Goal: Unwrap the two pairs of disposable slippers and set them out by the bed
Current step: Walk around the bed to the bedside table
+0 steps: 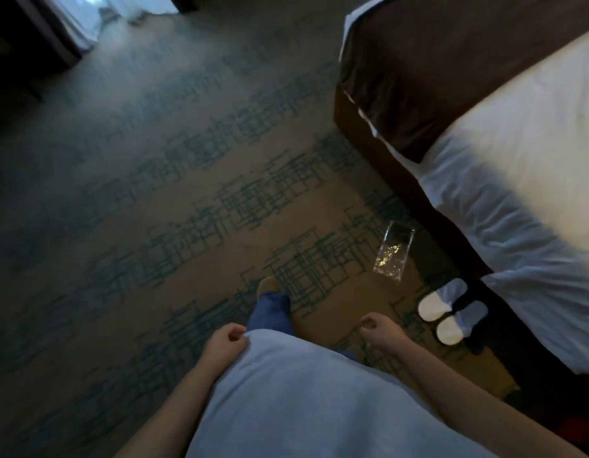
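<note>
I see one pair of slippers already unwrapped and set side by side on the carpet, right against the side of the bed. From my right hand they lie at about three o'clock, near but not touching; from my left hand they sit well apart, across my body. So the right hand is plainly the nearer one. Their long axes run parallel, slanting from roughly eight o'clock toward two o'clock, the rounded toe ends pointing away from the bed.

An empty clear wrapper lies flat on the carpet at about one o'clock from the right hand, long axis close to twelve-to-six, just beside the bed base.

Both hands hang low at my sides, fingers loosely curled and holding nothing. The left rests against the hem of my pale shirt; the right hangs free above the carpet.

I cannot see a second pair anywhere in this view, so I judge the task half done and the next move is fetching it.
</note>
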### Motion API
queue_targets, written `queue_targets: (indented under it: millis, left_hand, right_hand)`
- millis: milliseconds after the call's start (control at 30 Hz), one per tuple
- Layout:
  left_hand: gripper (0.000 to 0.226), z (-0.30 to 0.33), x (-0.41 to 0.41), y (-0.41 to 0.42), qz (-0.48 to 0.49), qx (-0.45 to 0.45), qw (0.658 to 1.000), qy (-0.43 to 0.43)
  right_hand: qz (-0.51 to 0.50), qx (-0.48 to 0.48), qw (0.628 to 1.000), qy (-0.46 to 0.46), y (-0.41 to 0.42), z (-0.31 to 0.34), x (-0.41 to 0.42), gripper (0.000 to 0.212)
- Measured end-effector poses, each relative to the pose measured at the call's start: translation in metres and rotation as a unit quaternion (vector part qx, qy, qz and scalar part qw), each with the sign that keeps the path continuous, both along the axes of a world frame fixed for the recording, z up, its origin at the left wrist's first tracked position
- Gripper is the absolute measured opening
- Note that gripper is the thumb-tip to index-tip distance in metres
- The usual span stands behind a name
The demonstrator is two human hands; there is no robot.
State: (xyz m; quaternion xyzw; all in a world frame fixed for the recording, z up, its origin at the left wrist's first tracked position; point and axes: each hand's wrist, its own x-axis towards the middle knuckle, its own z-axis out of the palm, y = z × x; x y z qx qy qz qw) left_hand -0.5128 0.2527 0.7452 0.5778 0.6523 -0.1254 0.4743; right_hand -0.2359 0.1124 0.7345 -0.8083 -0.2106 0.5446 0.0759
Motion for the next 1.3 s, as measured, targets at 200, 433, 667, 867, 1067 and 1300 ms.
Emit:
queue_targets:
  millis: [200,433,667,867,1067,1300]
  left_hand:
    - [0.027,-0.008,-0.035,0.081,0.053,-0.03,0.998,-0.004]
    - [0.035,0.005,-0.063,0.225,0.095,-0.067,0.993,-0.006]
    - [0.031,0.025,-0.025,0.351,0.055,-0.009,0.996,-0.076]
    - [0.023,0.01,0.001,0.418,0.124,-0.016,0.985,-0.115]
    - [0.026,-0.002,0.037,0.491,0.083,-0.066,0.992,-0.062]
    - [0.027,0.008,0.083,0.608,0.098,0.008,0.993,-0.066]
  right_hand:
    - [0.096,-0.025,0.995,-0.033,0.074,-0.012,-0.02,0.041]
    - [0.013,-0.009,0.998,-0.061,0.179,-0.007,-0.048,0.029]
    - [-0.114,0.046,0.989,-0.084,0.273,0.0,-0.052,0.01]
    - [-0.106,0.0,0.993,-0.055,0.338,-0.019,-0.03,0.014]
    - [-0.079,-0.032,0.996,-0.023,0.461,-0.03,0.03,0.009]
    - [-0.117,0.042,0.992,-0.016,0.629,0.002,0.119,0.023]
